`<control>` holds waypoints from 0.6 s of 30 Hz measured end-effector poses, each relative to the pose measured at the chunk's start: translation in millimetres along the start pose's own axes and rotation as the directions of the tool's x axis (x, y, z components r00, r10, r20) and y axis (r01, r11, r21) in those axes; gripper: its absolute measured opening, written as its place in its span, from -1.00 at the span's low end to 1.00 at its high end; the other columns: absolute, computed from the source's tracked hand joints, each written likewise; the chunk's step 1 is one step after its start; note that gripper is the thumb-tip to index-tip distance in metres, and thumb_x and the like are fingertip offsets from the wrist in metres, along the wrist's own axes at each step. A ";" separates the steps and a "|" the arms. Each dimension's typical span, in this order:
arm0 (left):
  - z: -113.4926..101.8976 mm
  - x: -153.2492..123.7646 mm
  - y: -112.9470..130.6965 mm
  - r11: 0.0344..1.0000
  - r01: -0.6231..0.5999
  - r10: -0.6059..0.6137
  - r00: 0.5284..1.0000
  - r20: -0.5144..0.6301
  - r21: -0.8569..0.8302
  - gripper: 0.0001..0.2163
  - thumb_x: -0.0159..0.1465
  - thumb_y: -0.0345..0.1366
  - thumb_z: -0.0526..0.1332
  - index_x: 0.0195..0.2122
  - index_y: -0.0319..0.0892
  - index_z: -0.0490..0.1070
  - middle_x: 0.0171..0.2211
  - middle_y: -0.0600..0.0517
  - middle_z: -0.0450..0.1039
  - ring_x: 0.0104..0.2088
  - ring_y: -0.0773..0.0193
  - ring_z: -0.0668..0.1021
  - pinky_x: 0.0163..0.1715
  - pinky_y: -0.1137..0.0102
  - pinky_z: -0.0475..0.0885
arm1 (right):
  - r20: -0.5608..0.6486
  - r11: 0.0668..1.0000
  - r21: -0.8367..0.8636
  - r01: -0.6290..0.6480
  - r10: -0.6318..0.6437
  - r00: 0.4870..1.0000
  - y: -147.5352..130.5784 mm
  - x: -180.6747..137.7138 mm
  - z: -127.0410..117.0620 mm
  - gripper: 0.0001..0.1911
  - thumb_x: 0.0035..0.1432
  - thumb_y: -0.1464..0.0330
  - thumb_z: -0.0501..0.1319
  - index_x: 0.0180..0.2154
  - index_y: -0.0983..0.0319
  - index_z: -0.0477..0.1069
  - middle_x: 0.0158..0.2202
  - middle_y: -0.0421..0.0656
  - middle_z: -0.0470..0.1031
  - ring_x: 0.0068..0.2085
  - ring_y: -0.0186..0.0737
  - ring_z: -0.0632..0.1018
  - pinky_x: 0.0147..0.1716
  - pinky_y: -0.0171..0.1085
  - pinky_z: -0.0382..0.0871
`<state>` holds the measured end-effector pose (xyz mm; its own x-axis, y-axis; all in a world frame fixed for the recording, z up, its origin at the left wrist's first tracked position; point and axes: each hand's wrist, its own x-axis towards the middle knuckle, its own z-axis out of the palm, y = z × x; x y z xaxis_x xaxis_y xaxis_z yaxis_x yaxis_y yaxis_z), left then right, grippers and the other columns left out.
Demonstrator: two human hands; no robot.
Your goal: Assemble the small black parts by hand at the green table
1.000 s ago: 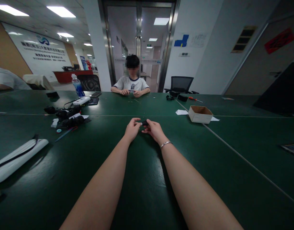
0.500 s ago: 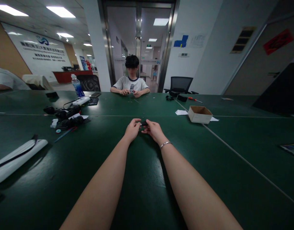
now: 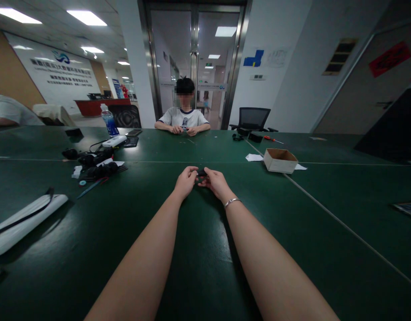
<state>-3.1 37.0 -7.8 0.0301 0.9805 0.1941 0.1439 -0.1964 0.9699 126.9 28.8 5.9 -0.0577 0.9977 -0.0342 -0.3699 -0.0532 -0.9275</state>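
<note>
Between my two hands, just above the dark green table, is a small black object with a short bright metallic end on its left. Its exact kind is too small to make out. My right hand pinches the black part between thumb and fingers, with a silver bracelet on that wrist. The fingers of my left hand are closed at the metallic end. Part of the object is hidden behind the fingertips.
An open box stands right of my hands beside white paper. To the left lie a tangle of black gear, a blue pen-like tool and a long white case. A person sits opposite; a bottle stands far left.
Hardly anything differs. My hands hold the same small black object in nearly the same place, and the whole view has shifted very slightly.
</note>
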 end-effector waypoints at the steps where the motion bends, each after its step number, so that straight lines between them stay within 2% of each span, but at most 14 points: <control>1: -0.3 0.2 -0.6 1.000 -0.006 0.006 1.000 -0.006 0.001 -0.76 0.25 -0.34 0.09 -0.07 -0.21 0.37 -0.51 0.10 0.37 -0.61 0.44 0.34 -0.56 0.53 0.24 | 0.006 1.000 0.003 0.002 -0.002 1.000 0.2 0.2 -0.2 -0.74 0.31 0.44 0.16 -0.45 0.36 0.40 -0.61 -0.17 0.43 -0.65 -0.40 0.41 -0.56 -0.37 0.55; 6: -1.6 1.6 -4.6 0.999 -0.039 0.039 0.999 0.013 0.015 -0.75 0.30 -0.23 0.04 -0.11 -0.22 0.40 -0.55 0.10 0.34 -0.60 0.40 0.34 -0.58 0.51 0.23 | -0.014 1.000 0.006 -0.002 0.002 1.000 1.4 1.7 -1.0 -0.74 0.30 0.43 0.16 -0.47 0.35 0.39 -0.61 -0.18 0.41 -0.65 -0.39 0.41 -0.54 -0.35 0.56; 12: -1.7 2.9 -9.2 0.998 -0.058 0.059 0.998 -0.019 0.034 -0.74 0.23 -0.33 0.11 -0.06 -0.20 0.38 -0.35 0.03 0.42 -0.52 0.43 0.38 -0.49 0.51 0.30 | 0.003 1.000 0.007 0.004 -0.004 1.000 0.0 0.2 0.1 -0.76 0.29 0.45 0.18 -0.46 0.36 0.39 -0.56 -0.14 0.45 -0.65 -0.39 0.41 -0.53 -0.29 0.58; 18: -3.0 3.2 -10.1 0.997 -0.061 0.062 0.998 -0.018 0.052 -0.74 0.21 -0.34 0.14 -0.07 -0.19 0.40 -0.33 0.02 0.42 -0.49 0.41 0.41 -0.47 0.50 0.32 | -0.012 1.000 0.013 -0.003 0.003 1.000 -0.8 0.0 0.1 -0.76 0.29 0.43 0.19 -0.46 0.36 0.39 -0.57 -0.15 0.43 -0.65 -0.38 0.42 -0.53 -0.29 0.58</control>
<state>-7.4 42.1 -16.5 0.0209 0.9664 0.2561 0.1928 -0.2552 0.9475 127.1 28.8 6.7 -0.0480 0.9980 -0.0410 -0.3814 -0.0562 -0.9227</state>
